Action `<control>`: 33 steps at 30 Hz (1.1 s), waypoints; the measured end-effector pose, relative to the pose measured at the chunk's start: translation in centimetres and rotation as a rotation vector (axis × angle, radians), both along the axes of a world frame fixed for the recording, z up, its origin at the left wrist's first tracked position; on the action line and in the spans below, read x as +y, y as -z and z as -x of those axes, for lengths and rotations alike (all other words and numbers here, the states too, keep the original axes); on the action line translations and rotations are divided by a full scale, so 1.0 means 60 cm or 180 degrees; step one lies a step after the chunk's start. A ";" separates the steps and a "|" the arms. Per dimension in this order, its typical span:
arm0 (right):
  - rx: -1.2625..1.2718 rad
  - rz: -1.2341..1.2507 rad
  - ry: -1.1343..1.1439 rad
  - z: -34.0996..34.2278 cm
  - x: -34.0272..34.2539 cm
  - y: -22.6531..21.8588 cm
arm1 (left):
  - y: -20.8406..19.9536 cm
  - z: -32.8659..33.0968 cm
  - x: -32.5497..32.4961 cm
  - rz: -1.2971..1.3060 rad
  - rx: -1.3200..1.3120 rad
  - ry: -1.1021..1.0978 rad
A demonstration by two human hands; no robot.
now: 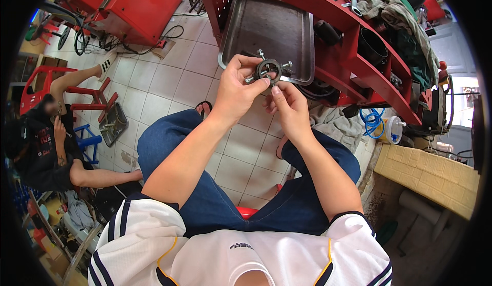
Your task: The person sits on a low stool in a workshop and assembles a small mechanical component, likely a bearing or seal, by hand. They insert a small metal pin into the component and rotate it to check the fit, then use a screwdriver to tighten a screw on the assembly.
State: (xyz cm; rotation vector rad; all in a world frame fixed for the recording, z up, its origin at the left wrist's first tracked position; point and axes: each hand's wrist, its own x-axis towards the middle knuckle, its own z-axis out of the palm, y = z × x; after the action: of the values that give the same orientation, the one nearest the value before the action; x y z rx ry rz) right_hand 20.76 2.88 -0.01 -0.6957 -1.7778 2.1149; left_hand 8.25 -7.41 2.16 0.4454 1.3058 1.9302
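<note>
A dark metal ring with several bolts sticking out around it [277, 69] is held up in front of me, over the near edge of a metal tray [308, 40]. My left hand [237, 85] grips its left side, thumb along the lower rim and fingers behind. Just below the ring, my right hand [290, 107] has its thumb and index finger pinched together at the lower bolt. Whatever sits between those fingertips is too small to make out. The other right fingers are curled.
A red tool cart [328, 4] holds wrenches [353, 4], rags [400, 14] and a black round container [372, 45]. At left, another person [43, 142] sits near a red plastic chair [82, 89]. Coiled blue hose [371, 122] lies by a white bucket [393, 130], with cardboard [430, 176] closer to me.
</note>
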 end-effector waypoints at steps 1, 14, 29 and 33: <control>0.0004 0.0063 -0.0015 0.002 -0.002 0.000 | -0.001 -0.001 0.001 -0.0036 -0.0020 -0.0046; 0.0093 0.0416 0.0348 -0.001 -0.015 -0.002 | -0.005 -0.005 -0.001 -0.0108 -0.0165 -0.0041; 0.0118 0.0283 0.0569 0.007 -0.026 -0.008 | -0.003 -0.009 0.001 -0.0152 -0.0198 -0.0044; 0.0202 0.0608 0.0166 -0.002 -0.009 0.000 | 0.000 -0.007 0.000 -0.0151 -0.0177 -0.0009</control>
State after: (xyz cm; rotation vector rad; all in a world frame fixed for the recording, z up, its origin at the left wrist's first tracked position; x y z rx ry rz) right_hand 20.89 2.37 -0.04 -0.7052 -1.5225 2.2653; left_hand 8.66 -7.40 2.18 0.4107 1.2282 1.9656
